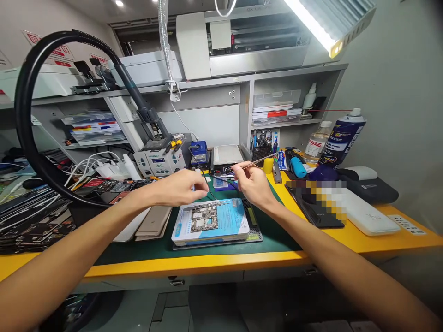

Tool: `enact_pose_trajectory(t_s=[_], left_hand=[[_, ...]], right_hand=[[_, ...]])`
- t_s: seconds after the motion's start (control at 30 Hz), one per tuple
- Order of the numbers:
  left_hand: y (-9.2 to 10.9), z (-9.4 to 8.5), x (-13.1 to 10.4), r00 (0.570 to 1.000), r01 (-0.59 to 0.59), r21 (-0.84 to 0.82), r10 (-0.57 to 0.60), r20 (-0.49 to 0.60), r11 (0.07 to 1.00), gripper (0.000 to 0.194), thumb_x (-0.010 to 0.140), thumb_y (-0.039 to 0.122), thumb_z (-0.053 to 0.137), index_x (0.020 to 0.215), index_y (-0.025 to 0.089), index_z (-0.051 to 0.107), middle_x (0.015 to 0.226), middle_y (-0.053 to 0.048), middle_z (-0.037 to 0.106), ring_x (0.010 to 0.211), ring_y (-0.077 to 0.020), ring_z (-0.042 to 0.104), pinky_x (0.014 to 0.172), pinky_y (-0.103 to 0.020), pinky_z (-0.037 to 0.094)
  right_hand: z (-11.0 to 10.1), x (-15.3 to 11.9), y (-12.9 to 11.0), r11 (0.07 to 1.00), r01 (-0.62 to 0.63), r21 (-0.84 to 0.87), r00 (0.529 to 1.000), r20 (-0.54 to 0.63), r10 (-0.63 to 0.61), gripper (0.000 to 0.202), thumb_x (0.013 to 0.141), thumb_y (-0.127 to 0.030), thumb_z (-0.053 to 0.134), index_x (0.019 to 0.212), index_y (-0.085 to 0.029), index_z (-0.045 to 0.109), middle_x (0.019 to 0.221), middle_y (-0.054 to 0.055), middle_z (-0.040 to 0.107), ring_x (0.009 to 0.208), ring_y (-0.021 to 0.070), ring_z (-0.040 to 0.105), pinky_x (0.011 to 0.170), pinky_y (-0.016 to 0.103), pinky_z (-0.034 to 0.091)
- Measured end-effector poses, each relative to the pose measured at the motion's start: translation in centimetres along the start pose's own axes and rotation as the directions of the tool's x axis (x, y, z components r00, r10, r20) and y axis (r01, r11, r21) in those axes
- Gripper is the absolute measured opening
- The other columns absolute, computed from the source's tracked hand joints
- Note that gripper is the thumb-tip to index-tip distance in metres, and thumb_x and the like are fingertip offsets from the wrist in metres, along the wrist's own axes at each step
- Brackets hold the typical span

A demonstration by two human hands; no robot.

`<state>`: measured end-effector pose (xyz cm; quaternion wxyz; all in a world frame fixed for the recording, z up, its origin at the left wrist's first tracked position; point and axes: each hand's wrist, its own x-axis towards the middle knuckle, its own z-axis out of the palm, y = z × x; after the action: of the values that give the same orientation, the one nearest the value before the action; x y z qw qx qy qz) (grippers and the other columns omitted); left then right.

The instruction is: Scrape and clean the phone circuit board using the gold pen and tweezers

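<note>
My left hand (pixel 182 186) is raised over the back left of a blue-and-white box (pixel 230 216), its fingers curled together. Whatever those fingers may hold is hidden. In my right hand (pixel 254 184), thumb and fingers pinch a slim metal tool (pixel 262 160) that sticks out up and to the right; its exact kind is unclear. On the box lies a phone circuit board (pixel 204 219) with metal shields, and a pair of tweezers (pixel 207 204) rests along its far edge. The box sits on a dark perforated plate (pixel 255 228) on the green mat (pixel 277 240).
Phones (pixel 154 223) and piled circuit boards (pixel 38 226) lie to the left, under a thick black hose (pixel 20 106). A hot-air station (pixel 159 161) stands behind. At right are a spray can (pixel 342 138), a bottle (pixel 316 143), a black phone (pixel 314 207) and a white power bank (pixel 370 214).
</note>
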<state>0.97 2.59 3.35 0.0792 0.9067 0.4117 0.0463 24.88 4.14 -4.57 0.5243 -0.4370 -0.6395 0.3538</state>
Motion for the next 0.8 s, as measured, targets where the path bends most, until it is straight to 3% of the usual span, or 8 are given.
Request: enact_pose_trajectory(t_s=[0.1,0.17,0.37,0.5,0.67,0.8], left_hand=[[-1.8,0.9,-2.2,0.987,0.041,0.046,-0.048,0.153,0.998,0.037,0.100,0.042,0.067,0.129,0.019,0.067,0.131,-0.011,0.069,0.111,-0.0232,0.070,0.095,-0.044,0.064],[-2.5,1.6,-3.1,0.982,0.063,0.073,-0.075,0.171,0.995,0.038,0.100,0.042,0.068,0.130,0.018,0.067,0.131,-0.011,0.069,0.112,-0.0237,0.070,0.096,-0.046,0.063],[-2.4,2.6,-3.0,0.990,0.050,0.096,-0.061,0.124,0.994,0.037,0.100,0.042,0.067,0.130,0.020,0.067,0.134,-0.011,0.068,0.116,-0.0244,0.069,0.100,-0.047,0.062],[-2.7,3.0,-2.5,0.987,0.060,0.065,-0.069,0.145,0.996,0.037,0.100,0.043,0.067,0.129,0.019,0.067,0.132,-0.011,0.069,0.112,-0.0235,0.070,0.097,-0.045,0.063],[-4.4,3.4,-2.5,0.987,0.120,0.028,-0.122,0.103,0.992,0.037,0.100,0.042,0.068,0.129,0.018,0.067,0.130,-0.011,0.070,0.110,-0.0229,0.070,0.095,-0.045,0.064],[-4.9,3.3,-3.4,0.994,0.110,0.007,-0.110,0.017,0.994,0.029,0.101,0.042,0.067,0.114,0.016,0.069,0.108,-0.006,0.072,0.089,-0.0165,0.069,0.081,-0.035,0.063]], right_hand=[[0.0,0.1,0.0,0.991,-0.095,0.098,0.995,0.024,0.093,0.034,0.104,-0.038,0.069,0.131,-0.017,0.068,0.128,0.010,0.071,0.106,0.0242,0.073,0.090,0.044,0.064],[0.1,0.2,-0.2,0.976,-0.152,0.158,0.988,0.051,0.146,0.034,0.104,-0.038,0.069,0.131,-0.017,0.068,0.126,0.010,0.072,0.104,0.0234,0.074,0.087,0.043,0.065],[0.0,0.3,-0.8,0.936,-0.244,0.255,0.970,0.072,0.233,0.032,0.104,-0.037,0.069,0.129,-0.016,0.068,0.123,0.009,0.072,0.099,0.0219,0.074,0.084,0.041,0.065],[-0.4,0.3,-1.2,0.923,-0.251,0.290,0.968,0.050,0.247,0.026,0.105,-0.037,0.069,0.119,-0.015,0.069,0.107,0.005,0.073,0.082,0.0159,0.072,0.070,0.032,0.063],[-0.9,0.5,-2.2,0.912,-0.197,0.359,0.976,-0.021,0.219,0.017,0.099,-0.030,0.070,0.092,-0.014,0.069,0.067,-0.004,0.062,0.047,0.0081,0.054,0.041,0.020,0.040],[-1.0,0.5,-2.7,0.914,-0.141,0.381,0.978,-0.087,0.187,0.014,0.083,-0.029,0.073,0.084,-0.016,0.073,0.061,-0.001,0.063,0.043,0.0108,0.056,0.037,0.023,0.034]])
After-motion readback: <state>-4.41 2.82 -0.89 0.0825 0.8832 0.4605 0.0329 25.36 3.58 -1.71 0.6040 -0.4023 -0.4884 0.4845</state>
